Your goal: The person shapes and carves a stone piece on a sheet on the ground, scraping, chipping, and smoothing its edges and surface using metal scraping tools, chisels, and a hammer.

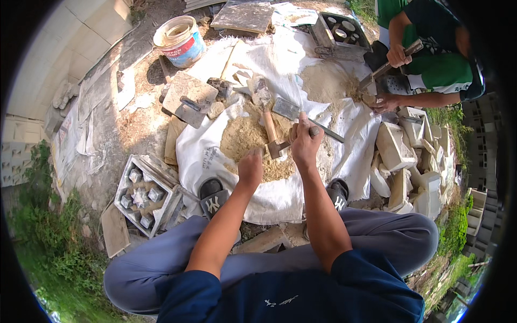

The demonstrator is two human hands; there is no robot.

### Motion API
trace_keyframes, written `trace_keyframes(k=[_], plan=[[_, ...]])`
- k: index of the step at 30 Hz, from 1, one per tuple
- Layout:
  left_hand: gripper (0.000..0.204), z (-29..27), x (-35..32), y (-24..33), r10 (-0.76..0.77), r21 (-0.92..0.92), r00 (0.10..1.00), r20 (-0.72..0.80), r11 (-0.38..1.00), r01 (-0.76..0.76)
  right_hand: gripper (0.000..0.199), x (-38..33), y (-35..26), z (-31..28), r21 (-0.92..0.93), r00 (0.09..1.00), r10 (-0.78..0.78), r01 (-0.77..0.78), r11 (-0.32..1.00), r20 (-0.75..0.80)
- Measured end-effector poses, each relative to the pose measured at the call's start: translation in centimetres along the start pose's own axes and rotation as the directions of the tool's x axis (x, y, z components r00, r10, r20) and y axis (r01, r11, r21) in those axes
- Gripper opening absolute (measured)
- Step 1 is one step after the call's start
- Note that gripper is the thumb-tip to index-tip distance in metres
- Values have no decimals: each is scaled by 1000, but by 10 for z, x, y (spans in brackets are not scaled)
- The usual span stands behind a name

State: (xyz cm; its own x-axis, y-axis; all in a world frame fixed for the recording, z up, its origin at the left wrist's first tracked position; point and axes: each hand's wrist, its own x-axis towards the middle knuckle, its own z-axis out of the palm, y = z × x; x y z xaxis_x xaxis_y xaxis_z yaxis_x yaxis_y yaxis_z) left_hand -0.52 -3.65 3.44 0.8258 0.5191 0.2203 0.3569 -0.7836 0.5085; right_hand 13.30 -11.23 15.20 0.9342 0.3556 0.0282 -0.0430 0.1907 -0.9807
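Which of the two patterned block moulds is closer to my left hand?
The grey square mould with star-shaped cells, lying by your left knee, is closer to your left hand. The other grey mould with round holes sits far off by the co-worker.

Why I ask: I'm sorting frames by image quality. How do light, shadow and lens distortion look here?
Head view: hard sunlight glares off the white sack and the pale blocks; the upper right, around the other person, lies in shade. Fisheye bending curves the wall blocks at left, and the corners go black. The right hand and left hand look sharp.
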Motion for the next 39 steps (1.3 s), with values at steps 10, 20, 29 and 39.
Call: trace_keyframes(k=[10, 20, 29, 39], plan=[[27, 3, -2, -1, -49, 44, 998, 46, 998, 47, 54, 10, -66, 24, 168, 993, -118, 115, 979, 10], [23, -2, -5, 3, -99, 72, 991, 89, 993, 93, 45, -11, -29, -4, -339, 938, 224, -127, 932, 263], [23, 2, -7, 2, -111, 20, 993, 50, 994, 111, 39, -34, -84, -62, -172, 557, 706, -719, 673, 437], [36, -19, -5, 1, -126, -131, 988, -95, 985, 113, 39, -66, -87, -81, -228, 391, 746, -784, 577, 539]])
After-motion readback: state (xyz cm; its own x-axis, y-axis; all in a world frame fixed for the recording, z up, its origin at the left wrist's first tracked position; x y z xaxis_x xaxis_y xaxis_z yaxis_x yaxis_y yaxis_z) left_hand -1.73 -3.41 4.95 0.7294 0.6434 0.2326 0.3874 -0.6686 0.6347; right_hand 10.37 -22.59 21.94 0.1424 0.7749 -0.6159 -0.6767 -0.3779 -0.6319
